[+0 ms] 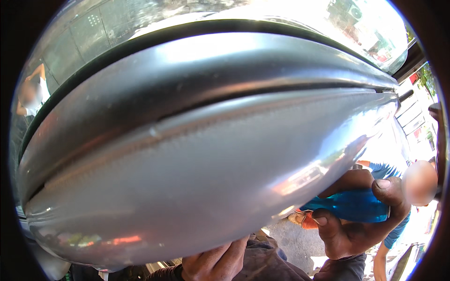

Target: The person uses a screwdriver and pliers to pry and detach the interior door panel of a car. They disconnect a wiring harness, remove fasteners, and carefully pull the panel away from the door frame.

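Note:
A curved silver car panel (187,173) with a dark seam along its upper part fills most of the view. My right hand (349,234), at the panel's lower right edge, is closed round a translucent blue tool handle (358,205). Thumb and fingers press on the handle from both sides; its far end runs out of sight behind the panel. My left hand (215,262) is at the panel's lower edge, bottom centre. Its fingers are bent and close together, with the tips hidden behind the panel, so what they grip cannot be made out.
Above the panel lies a car window (103,28) with a dark rubber seal (225,25), reflecting a person. At the right, close behind my right hand, is another person in a blue shirt (386,169). Grey ground (295,241) shows between my hands, beside dark trousers (262,260).

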